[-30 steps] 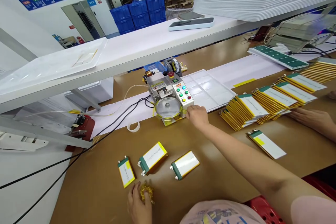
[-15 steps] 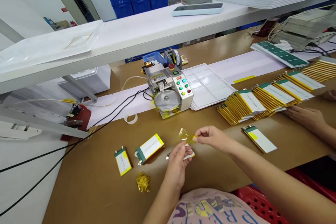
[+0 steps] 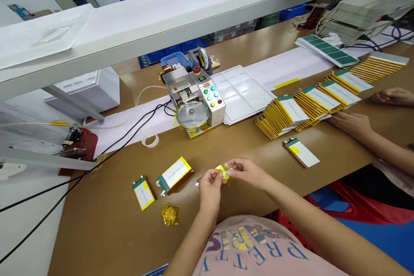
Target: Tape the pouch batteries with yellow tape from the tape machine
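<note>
Both of my hands are together over the brown table at centre. My left hand (image 3: 209, 185) pinches one end of a strip of clear yellow tape (image 3: 224, 172). At the strip's other end are the closed fingertips of my right hand (image 3: 245, 171). Below the tape, a pouch battery cell is mostly hidden by my left hand; only its metal tab (image 3: 197, 182) shows at the left. Two more cells lie to the left, a larger battery cell (image 3: 174, 175) and a smaller battery cell (image 3: 143, 193). A crumpled ball of yellow tape (image 3: 170, 214) rests in front of them.
A tape-dispensing machine (image 3: 197, 103) stands behind my hands, beside stacked white trays (image 3: 242, 95). A white tape ring (image 3: 150, 140) lies left of it. Rows of battery cells (image 3: 284, 114) and a single cell (image 3: 302, 153) lie right, near a co-worker's hand (image 3: 351, 124). Black cables (image 3: 123, 140) cross the left.
My right hand has come down and closer to my left, bringing the tape from above the cell down onto or close to it. The view has shifted, tilting downward.
</note>
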Demonstrator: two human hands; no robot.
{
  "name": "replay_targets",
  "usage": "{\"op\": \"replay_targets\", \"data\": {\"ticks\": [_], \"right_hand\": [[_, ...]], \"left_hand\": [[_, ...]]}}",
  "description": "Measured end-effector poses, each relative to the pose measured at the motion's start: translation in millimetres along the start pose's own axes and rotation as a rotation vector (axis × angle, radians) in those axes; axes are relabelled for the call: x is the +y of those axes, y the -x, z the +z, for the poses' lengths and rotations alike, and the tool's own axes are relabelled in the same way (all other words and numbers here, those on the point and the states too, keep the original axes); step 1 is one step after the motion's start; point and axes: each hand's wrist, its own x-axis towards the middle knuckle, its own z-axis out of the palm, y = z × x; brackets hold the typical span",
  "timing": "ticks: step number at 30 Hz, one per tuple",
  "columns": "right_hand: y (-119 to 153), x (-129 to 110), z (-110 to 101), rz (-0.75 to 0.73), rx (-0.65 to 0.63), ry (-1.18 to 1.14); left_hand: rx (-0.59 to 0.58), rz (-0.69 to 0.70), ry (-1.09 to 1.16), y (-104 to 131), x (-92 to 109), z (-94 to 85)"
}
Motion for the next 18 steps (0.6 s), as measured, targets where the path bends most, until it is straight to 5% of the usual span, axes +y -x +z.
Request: {"op": "replay_targets", "data": {"ticks": [4,7,10,18], "right_hand": [[-8,27,2,0.017,0.232,0.131],[-20,55,-6,0.105,0.324,0.096],[-33,74,-6,0.13,0.273,0.062],[-41,95,14,0.097,0.25,0.112]], "left_hand": [[0.018,-0.062,-0.355,-1,-12,-10.7],[0.032,0.187,-0.906,-6,-25,-26.0],[-0.179,0.44,-1.316,-15,-36,-36.5],[-0.299,0.458,-1.547,-34,-53,-35.1]]}}
